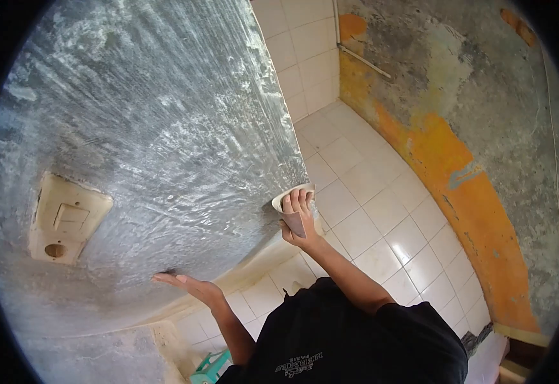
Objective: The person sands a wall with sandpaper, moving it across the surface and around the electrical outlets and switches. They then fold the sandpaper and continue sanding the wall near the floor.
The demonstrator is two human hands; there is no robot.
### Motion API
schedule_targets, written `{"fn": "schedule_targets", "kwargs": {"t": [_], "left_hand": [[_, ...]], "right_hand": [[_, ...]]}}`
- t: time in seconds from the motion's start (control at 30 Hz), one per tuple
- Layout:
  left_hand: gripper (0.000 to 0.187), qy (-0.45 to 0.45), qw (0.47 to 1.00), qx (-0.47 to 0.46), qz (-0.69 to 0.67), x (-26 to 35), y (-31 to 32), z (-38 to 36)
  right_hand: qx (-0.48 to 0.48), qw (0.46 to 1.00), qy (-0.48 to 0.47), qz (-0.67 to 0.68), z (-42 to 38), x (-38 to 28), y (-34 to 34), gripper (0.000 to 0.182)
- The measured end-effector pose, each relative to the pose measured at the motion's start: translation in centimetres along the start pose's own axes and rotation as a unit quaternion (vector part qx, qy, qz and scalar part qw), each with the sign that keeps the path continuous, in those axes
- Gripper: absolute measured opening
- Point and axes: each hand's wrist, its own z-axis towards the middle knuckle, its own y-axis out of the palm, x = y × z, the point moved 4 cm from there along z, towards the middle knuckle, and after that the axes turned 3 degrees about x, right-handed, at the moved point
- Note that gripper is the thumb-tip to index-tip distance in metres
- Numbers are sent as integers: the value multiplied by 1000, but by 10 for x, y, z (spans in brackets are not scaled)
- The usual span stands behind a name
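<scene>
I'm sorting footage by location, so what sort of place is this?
Probably a home under renovation: what looks like sandpaper held against a mottled grey wall, patchy orange paint on another wall, and a switch-and-socket plate.

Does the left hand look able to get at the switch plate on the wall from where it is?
Probably yes. The left hand is open near the same wall as the switch plate, and nothing visible stands between them, though the arm may need to stretch.
</scene>
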Motion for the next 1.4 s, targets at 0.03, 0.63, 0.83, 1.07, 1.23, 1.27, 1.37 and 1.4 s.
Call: {"fn": "schedule_targets", "kwargs": {"t": [0.03,0.63,0.83,1.07,1.23,1.27,1.37,1.4], "left_hand": [[75,-4,1000,0,-9,3,-1,-2],[71,-148,957,-83,-233,40,45,-61],[74,-172,952,-85,-238,40,38,-61],[72,-169,949,-108,-243,33,38,-61],[72,-164,952,-123,-225,37,37,-60],[72,-165,953,-127,-219,37,37,-60],[71,-156,958,-134,-198,40,38,-61],[71,-151,961,-134,-190,40,38,-61]], "right_hand": [[13,1000,-9,4,8,-2,-3,63],[-43,999,7,26,-37,36,0,63],[-47,993,83,76,-37,24,-10,65],[-53,997,35,45,-40,37,-2,64],[-82,991,91,47,-69,42,1,62],[-76,988,115,63,-63,35,-2,62],[-35,990,120,65,-36,24,-11,61],[-33,992,110,59,-36,27,-9,61]]}}
